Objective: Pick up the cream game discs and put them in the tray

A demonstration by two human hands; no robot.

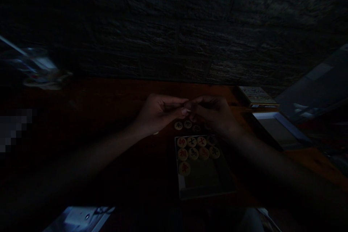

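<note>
My left hand (159, 114) and my right hand (213, 112) meet fingertip to fingertip above the table, both in a pinch. What they hold between them, if anything, is too small and dark to make out. Just below the fingers, several round Chinese chess pieces (178, 125) lie loose on the wood, some partly covered by my right hand. Nearer to me is a shallow open box (201, 177) with rows of Chinese chess pieces (193, 153) in its far part, marked in red and black. A single red-marked piece (184, 168) starts the third row.
An open box lid or tray (280, 128) lies at the right, with a closed printed box (258, 96) behind it. A blurred clear container (43, 67) stands at the far left. A dark brick wall (174, 36) borders the wooden table (108, 92). The light is very dim.
</note>
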